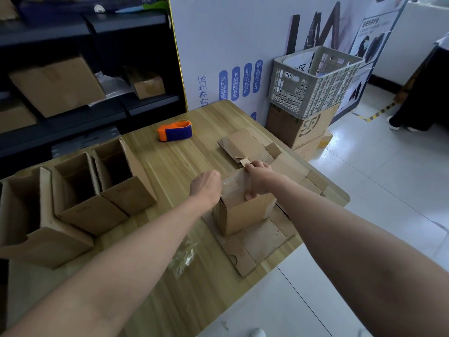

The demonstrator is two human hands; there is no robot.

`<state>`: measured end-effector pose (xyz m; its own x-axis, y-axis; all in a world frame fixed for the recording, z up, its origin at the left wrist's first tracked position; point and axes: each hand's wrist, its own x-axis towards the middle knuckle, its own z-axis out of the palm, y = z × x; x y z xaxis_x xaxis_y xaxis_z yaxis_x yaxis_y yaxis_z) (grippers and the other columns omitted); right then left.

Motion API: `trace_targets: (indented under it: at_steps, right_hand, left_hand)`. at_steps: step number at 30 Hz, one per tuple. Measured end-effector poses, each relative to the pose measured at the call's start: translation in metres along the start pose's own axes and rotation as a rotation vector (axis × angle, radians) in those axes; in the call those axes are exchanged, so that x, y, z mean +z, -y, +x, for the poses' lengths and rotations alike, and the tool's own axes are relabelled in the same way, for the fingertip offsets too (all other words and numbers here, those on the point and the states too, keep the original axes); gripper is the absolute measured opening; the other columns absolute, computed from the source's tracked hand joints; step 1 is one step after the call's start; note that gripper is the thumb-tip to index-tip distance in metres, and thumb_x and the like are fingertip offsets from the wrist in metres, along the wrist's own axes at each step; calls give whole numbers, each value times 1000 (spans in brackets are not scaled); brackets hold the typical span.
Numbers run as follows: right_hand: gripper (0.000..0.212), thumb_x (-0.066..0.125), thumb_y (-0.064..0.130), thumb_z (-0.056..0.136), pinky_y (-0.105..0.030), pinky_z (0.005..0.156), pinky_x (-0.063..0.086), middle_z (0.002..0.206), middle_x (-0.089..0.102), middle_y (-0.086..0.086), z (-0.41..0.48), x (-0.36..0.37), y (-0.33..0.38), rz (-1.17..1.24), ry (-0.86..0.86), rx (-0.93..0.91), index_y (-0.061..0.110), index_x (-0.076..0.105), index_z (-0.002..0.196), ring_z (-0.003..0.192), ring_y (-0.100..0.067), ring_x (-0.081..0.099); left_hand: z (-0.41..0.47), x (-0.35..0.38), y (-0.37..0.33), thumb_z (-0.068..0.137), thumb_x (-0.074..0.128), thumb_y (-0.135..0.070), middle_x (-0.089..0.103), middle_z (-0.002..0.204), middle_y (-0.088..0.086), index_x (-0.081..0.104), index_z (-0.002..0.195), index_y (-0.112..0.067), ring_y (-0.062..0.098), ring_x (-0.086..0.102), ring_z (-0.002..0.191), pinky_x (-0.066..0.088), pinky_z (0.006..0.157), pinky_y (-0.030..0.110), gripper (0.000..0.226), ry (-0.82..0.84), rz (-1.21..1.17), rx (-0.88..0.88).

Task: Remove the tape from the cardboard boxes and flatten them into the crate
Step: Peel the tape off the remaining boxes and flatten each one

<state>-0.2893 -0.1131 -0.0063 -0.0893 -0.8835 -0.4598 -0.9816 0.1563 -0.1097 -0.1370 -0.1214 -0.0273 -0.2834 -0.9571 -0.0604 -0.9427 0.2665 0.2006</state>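
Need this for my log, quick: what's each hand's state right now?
Left hand: curled against the box; grip hidden, cannot tell.
Right hand: holding the box's top.

A light wooden table [170, 164] with a striped grain. At 12 o'clock lies an orange and blue tape dispenser [174, 130]. At 9 o'clock three open cardboard boxes [85, 205] stand side by side, touching. At 2 o'clock a flattened box [245, 144] lies flat near the far edge. At 4 o'clock more flattened cardboard [257, 244] overhangs the table's edge (partly covered by an upright box [240, 215]). Toward 6 o'clock lies a wad of crumpled clear tape [183, 257].
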Motion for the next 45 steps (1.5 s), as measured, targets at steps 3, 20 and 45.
trace_targets:
  at_steps: [3, 20, 45]
  right_hand:
    - [100, 79, 33, 72, -51, 110, 30, 150, 19, -7, 0, 1, 0, -4, 1, 7, 16, 17, 149, 140, -32, 11]
    - [98, 79, 32, 73, -52, 109, 31, 151, 18, -7, -1, 1, 0, 7, -4, 6, 16, 18, 149, 140, -33, 11]
    - [100, 79, 35, 72, -52, 111, 29, 151, 17, -6, 0, 4, -5, 28, -18, -6, 18, 17, 149, 141, -32, 11]
  left_hand:
    - [2, -5, -2, 89, 54, -10, 63, 79, 13, 46, 60, -9, 29, 51, 68, 37, 58, 32, 30, 47, -29, -23]
    - [-3, 11, -3, 93, 55, -14, 57, 111, 12, 63, 104, -4, 25, 56, 100, 50, 84, 34, 16, -81, -203, -73]
    - [0, 13, -4, 96, 46, -16, 51, 120, 14, 53, 113, -4, 30, 50, 113, 43, 88, 37, 22, -39, -87, 37]
